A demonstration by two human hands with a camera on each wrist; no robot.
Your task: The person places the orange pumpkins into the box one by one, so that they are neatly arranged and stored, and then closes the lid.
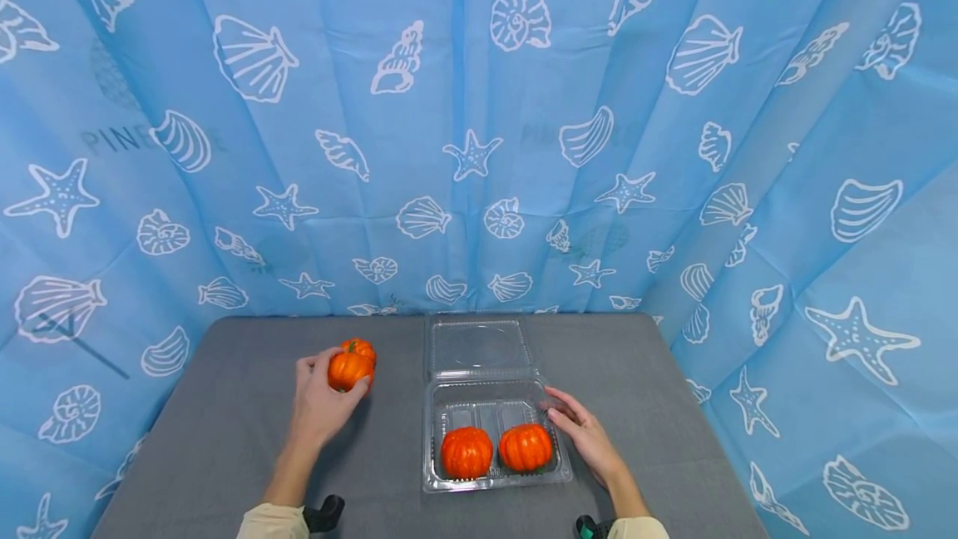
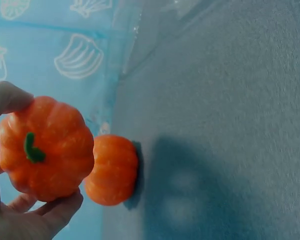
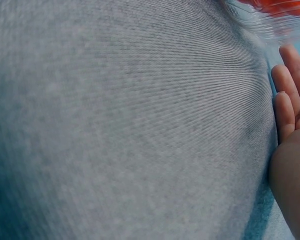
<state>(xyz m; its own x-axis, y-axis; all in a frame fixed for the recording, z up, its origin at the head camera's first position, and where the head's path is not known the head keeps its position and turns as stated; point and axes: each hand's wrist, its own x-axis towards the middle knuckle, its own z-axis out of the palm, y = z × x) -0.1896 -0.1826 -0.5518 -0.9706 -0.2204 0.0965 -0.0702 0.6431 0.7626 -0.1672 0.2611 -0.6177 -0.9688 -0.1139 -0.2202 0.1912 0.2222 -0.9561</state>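
My left hand [image 1: 322, 399] grips a small orange pumpkin [image 1: 349, 373] between thumb and fingers, over the left part of the table. The left wrist view shows its green stem [image 2: 33, 149] facing the camera. Just behind it, another orange pumpkin [image 1: 363, 348] rests on the table, partly hidden. Two more pumpkins, a left one [image 1: 467, 452] and a right one [image 1: 526, 447], sit side by side in the front of a clear plastic container [image 1: 428, 439]. My right hand [image 1: 587, 437] has its extended fingers at the container's right wall and holds nothing.
The container's hinged lid [image 1: 479, 345] lies folded back toward the far edge of the grey table [image 1: 621, 364]. A blue curtain [image 1: 464, 256] with white shell prints hangs behind the table and along its sides.
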